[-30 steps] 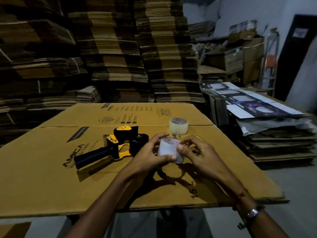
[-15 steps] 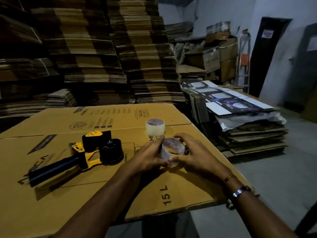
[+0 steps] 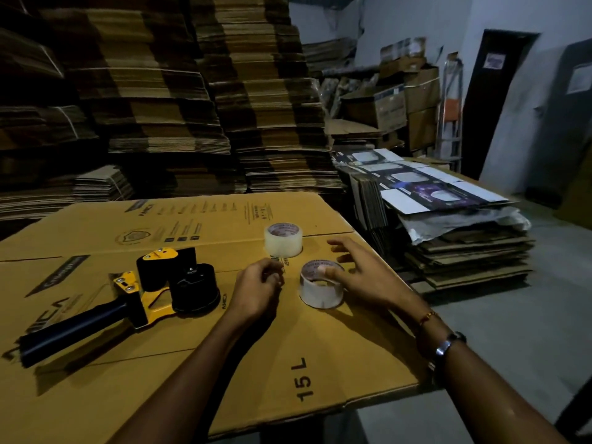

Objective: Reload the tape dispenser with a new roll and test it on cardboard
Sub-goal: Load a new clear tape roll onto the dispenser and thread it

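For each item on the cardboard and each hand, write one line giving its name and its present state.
Tape dispenser: lying on its side, spool hub bare, no roll loaded.
Far tape roll: flat on the cardboard sheet, untouched.
Near tape roll: flat on the sheet, thumb on its rim.
Left hand: loosely curled, holds nothing visible.
Right hand: open, fingers spread, beside the near roll.

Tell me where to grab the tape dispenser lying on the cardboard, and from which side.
Probably the long dark handle of the tape dispenser. It lies flat on the cardboard sheet, pointing toward the near left with bare cardboard around it, so the left hand can come from above and wrap its fingers around it. The yellow-and-black head end looks bulkier and less graspable.
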The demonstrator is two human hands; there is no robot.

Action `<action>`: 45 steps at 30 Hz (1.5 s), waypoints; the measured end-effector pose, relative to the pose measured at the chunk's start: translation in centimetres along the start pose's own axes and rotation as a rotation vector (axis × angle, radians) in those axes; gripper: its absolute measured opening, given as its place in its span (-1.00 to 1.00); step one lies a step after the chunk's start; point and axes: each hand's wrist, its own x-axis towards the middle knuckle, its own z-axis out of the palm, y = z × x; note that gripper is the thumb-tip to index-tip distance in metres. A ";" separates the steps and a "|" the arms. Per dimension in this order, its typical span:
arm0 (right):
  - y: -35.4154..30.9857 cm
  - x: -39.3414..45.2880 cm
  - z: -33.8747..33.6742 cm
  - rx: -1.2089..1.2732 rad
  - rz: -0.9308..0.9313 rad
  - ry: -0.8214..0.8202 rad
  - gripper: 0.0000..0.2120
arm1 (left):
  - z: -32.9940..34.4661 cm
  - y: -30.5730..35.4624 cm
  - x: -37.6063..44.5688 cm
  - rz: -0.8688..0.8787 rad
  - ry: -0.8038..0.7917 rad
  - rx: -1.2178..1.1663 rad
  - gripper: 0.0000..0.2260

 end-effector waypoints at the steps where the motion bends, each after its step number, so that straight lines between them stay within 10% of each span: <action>1: -0.2 0.9 0.0 -0.001 0.004 0.014 -0.37 | -0.2 -0.1 0.1 -0.044 0.034 -0.078 -0.79; 19: 0.5 16.5 5.5 -0.300 0.132 -0.285 -0.51 | -0.5 -2.6 3.9 -0.104 0.202 -0.162 -0.86; 27: -0.9 14.1 5.9 -0.371 0.131 -0.147 -0.59 | -1.3 -2.5 3.4 -0.100 0.170 -0.114 -0.91; 45: -9.8 0.8 2.8 0.595 -0.113 -0.403 -0.49 | -10.9 3.0 -9.8 -0.148 -0.217 -0.939 -0.18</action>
